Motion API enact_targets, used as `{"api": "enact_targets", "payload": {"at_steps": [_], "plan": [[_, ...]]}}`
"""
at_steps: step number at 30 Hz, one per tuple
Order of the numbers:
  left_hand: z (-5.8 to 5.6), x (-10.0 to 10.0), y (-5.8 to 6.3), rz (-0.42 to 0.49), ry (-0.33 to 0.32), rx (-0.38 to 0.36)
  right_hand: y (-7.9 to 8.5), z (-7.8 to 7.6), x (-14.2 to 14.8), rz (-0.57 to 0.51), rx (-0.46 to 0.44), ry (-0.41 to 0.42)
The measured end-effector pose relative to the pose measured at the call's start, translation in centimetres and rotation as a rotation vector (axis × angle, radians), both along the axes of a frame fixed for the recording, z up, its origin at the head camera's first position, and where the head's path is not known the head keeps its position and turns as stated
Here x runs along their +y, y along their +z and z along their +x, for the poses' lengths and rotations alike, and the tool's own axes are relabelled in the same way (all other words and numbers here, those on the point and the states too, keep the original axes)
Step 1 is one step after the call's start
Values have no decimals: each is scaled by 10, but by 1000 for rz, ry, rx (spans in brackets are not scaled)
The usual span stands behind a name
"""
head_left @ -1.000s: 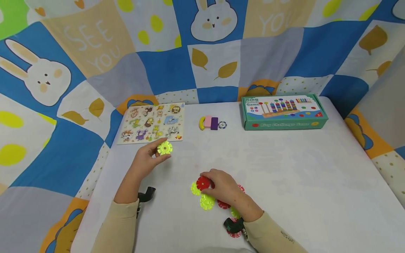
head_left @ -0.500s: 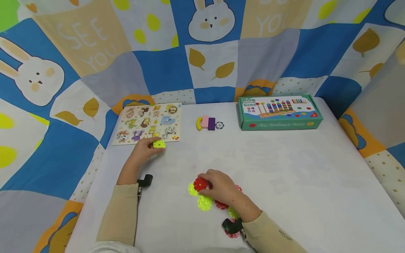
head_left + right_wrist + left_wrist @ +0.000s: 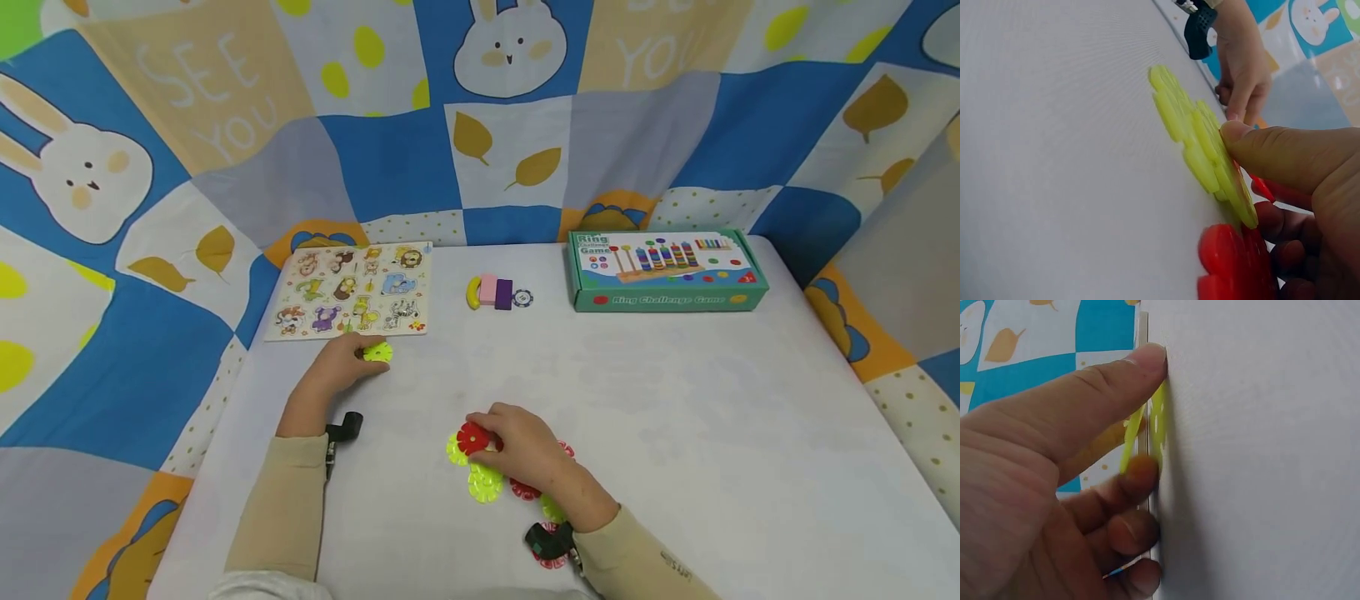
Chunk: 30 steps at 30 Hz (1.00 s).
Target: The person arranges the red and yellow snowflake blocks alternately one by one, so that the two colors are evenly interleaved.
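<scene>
Just in front of the animal puzzle board, my left hand point(image 3: 337, 364) pinches a yellow flower-shaped plastic disc point(image 3: 379, 352) between thumb and fingers. In the left wrist view the yellow disc point(image 3: 1159, 419) appears nearly edge-on, low at the white cloth. My right hand point(image 3: 528, 450) holds a red flower-shaped disc point(image 3: 472, 437) above a loose group near the front middle. Yellow discs point(image 3: 486, 483) lie beside and below the fingers; a red disc point(image 3: 525, 489) shows partly under the hand. The right wrist view has overlapping yellow discs point(image 3: 1200, 137) and a red disc point(image 3: 1225, 269) close by the fingers.
The puzzle board point(image 3: 348, 292) lies at the back left. Back centre holds a yellow banana piece point(image 3: 472, 293), a pink block point(image 3: 487, 290), a purple block point(image 3: 503, 295) and a small patterned round piece point(image 3: 522, 297). A green game box point(image 3: 667, 271) stands back right, before a patterned curtain.
My left hand has drawn back slightly to the left and lowered, and its yellow disc has tilted from facing the camera to lying flatter. The right hand stays nearly still with the red disc.
</scene>
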<state>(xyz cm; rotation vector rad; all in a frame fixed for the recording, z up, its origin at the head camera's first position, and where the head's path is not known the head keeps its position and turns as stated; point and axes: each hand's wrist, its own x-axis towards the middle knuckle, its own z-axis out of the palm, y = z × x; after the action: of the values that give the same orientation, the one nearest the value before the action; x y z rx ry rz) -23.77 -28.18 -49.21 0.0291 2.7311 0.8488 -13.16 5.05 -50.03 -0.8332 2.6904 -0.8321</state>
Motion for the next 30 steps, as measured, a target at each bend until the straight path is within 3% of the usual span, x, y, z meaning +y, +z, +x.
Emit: {"api": "enact_targets", "payload": {"at_steps": [5,10,14,23,30], "plan": [[1,-2,-2,-56,-3,44,-1,1,-1,31,47,19],[2,-7,-6,-36,-3,13,-1,2,-1,32,63,43],[3,-9,-5,-15,-26,-3,-1,3,1,-33,45,54],[5,-8,-3,5,-19,0,6,2,8,-309,-179,44],[4,-12,-6,18,-21,10,36,1,8,-525,-321,56]]}}
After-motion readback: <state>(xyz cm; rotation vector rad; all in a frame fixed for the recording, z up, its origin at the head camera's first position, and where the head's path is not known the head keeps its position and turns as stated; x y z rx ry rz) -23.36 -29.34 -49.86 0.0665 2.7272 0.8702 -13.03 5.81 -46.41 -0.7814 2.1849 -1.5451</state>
